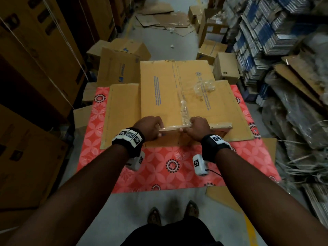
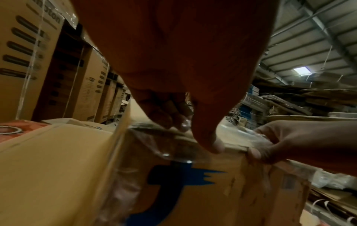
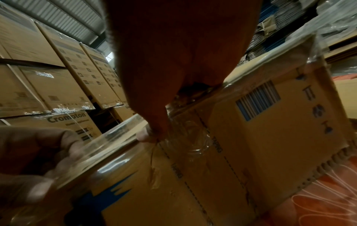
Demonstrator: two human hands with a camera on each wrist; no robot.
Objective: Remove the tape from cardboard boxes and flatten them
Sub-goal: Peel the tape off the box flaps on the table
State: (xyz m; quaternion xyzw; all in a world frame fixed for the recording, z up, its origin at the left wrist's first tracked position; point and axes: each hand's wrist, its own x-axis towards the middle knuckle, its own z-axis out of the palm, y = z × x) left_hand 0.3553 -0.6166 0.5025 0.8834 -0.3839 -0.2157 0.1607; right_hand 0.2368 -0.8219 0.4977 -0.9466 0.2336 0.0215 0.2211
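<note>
From the head view your box (image 1: 177, 93) lies on the red patterned counter (image 1: 159, 167), its top face up and its near edge right under both of your hands. Your left hand (image 1: 149, 127) grips that near edge, thumb on the front face and fingers over the top. Your right hand (image 1: 198, 128) sits just beside it on the same edge, pinching the clear tape (image 1: 184, 110) that runs up the box's centre seam. A crumpled wad (image 1: 204, 87) of peeled tape rests on the box top, beyond your right hand.

The wrist views show what the head view hides: the box's front face. In the left wrist view your left hand (image 2: 193, 76) has its thumb tip pressed on the top edge of the box (image 2: 222, 191), with a dark blue logo printed below it and loose tape (image 2: 154, 142) bulging beside the thumb; your right hand (image 2: 289, 140) holds the edge nearby. In the right wrist view your right hand (image 3: 164, 76) nips the tape (image 3: 193, 145) against the box (image 3: 251, 137), and the word "TAPING" runs twice along a dashed line, with a blue barcode beside it. Your left hand (image 3: 38, 160) is blurred there. Behind the box, stacked cartons (image 3: 67, 119) read "Crompton".
</note>
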